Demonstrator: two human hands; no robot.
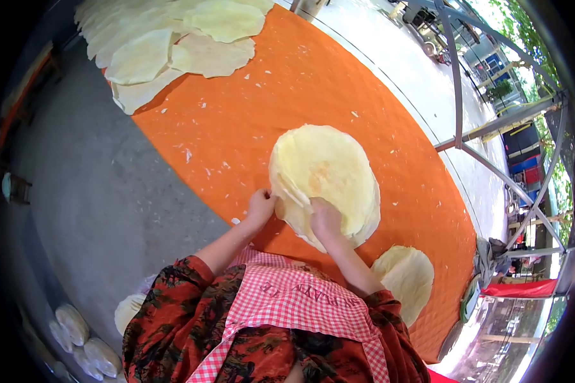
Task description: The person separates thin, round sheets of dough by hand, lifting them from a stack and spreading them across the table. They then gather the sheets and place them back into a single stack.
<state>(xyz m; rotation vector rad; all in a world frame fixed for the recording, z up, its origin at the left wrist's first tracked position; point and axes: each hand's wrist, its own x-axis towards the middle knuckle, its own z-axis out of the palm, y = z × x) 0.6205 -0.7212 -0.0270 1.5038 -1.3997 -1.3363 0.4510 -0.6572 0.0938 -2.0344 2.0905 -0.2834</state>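
Right hand [326,220] grasping the folded edge of the top round sheet [348,166], left hand [261,207] at the stack's rim.

The left hand's fingers are curled close against the stack [372,225] on its left side; whether they pinch a layer I cannot tell. The top sheet lies on this stack, directly before the person, its near-left edge turned up into a narrow fold that runs to the right hand. The stack rests on an orange cloth [313,76] flecked with pale scraps. Another round sheet [407,281] lies beyond the right forearm, and overlapping sheets [172,51] cover the cloth's far left end.
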